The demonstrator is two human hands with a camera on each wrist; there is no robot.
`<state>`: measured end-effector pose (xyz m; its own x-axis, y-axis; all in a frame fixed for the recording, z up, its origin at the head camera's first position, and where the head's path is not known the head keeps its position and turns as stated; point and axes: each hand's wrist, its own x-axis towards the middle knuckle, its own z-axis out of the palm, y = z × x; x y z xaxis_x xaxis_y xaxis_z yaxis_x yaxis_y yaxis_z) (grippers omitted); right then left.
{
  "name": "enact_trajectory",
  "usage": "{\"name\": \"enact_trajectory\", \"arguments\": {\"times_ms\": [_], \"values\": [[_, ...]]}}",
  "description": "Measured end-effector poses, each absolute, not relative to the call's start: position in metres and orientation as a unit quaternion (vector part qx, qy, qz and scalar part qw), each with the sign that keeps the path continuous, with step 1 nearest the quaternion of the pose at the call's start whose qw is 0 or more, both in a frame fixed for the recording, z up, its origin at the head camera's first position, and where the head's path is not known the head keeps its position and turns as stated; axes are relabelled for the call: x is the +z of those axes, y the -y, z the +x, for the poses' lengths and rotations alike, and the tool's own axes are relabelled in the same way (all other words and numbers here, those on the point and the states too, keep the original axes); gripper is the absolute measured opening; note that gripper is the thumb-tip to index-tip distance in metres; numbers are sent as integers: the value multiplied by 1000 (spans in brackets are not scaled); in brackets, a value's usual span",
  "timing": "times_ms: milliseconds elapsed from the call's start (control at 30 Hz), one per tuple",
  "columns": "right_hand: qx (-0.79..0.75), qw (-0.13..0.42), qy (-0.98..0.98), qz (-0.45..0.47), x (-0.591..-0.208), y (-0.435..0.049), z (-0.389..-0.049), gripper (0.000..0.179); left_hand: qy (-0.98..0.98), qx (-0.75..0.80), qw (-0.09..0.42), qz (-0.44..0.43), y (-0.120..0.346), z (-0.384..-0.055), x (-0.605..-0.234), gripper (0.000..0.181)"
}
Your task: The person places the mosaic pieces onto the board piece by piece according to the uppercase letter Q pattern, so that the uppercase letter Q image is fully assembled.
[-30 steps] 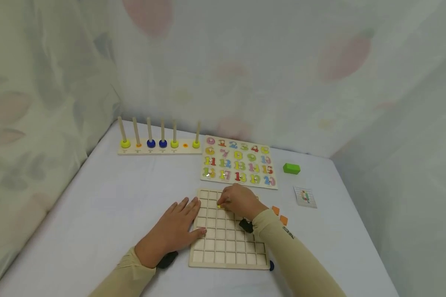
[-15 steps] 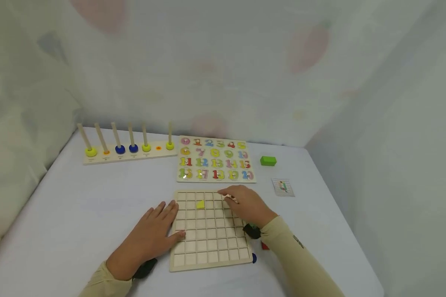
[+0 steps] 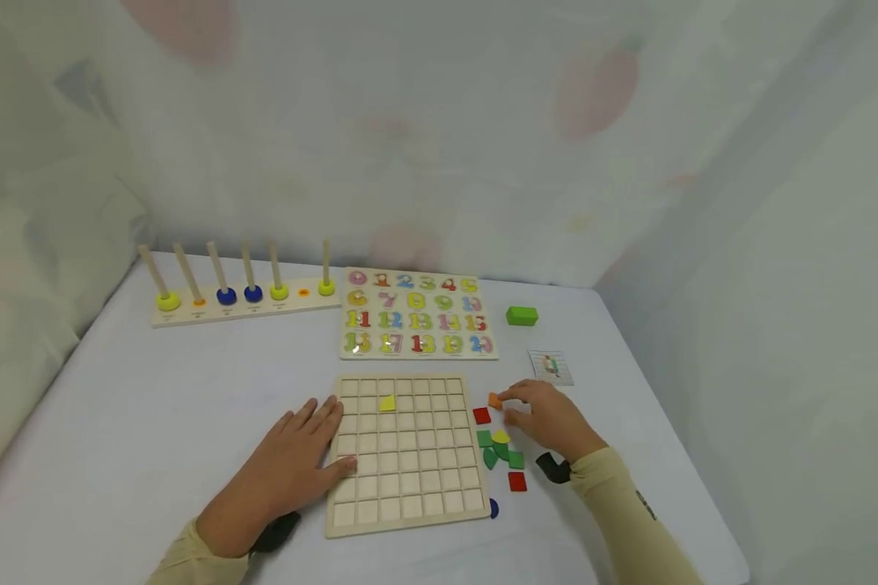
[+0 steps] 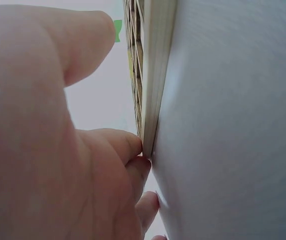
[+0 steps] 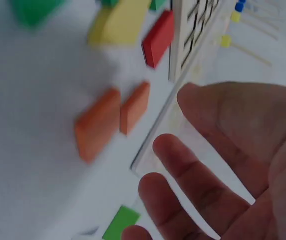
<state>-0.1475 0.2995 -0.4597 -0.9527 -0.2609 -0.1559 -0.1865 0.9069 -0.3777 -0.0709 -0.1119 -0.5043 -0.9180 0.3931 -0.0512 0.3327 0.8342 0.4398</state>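
A wooden grid board (image 3: 410,463) lies in front of me, with one yellow piece (image 3: 387,404) in a cell of its second row. My left hand (image 3: 285,463) rests at the board's left edge, fingers spread; the left wrist view shows fingertips (image 4: 133,145) touching its side. To the right of the board my right hand (image 3: 552,418) hovers by an orange square (image 3: 495,400), thumb and fingers apart with nothing between them. Two orange squares (image 5: 98,125) show in the right wrist view, apart from the fingers. A red square (image 3: 482,416) lies nearby.
Green pieces (image 3: 485,439), a yellow piece (image 3: 501,436) and another red square (image 3: 517,482) lie right of the board; a blue piece (image 3: 493,509) touches its corner. Behind stand a number puzzle (image 3: 419,313), a peg rack (image 3: 245,305), a green block (image 3: 522,316) and a picture card (image 3: 551,367).
My right hand has let go of the yellow piece in the board and moved right to the loose pieces. The left hand stays at the board's edge. The head view has shifted.
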Motion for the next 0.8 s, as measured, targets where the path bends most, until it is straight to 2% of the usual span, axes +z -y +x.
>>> {"name": "enact_trajectory", "arguments": {"times_ms": [167, 300, 467, 800], "values": [[-161, 116, -960, -200, -471, -283, -144, 23, -955, 215, 74, 190, 114, -71, -505, 91], [-125, 92, -956, -250, -477, -278, -144, 23, -954, 219, 74, 193, 112, -73, -506, 91], [-89, 68, -959, -261, -475, -273, -145, 22, -952, 225, 71, 197, 112, -72, -505, 91], [-85, 58, -958, -268, -475, -270, -146, 22, -954, 221, 73, 191, 112, -67, -497, 89]]}}
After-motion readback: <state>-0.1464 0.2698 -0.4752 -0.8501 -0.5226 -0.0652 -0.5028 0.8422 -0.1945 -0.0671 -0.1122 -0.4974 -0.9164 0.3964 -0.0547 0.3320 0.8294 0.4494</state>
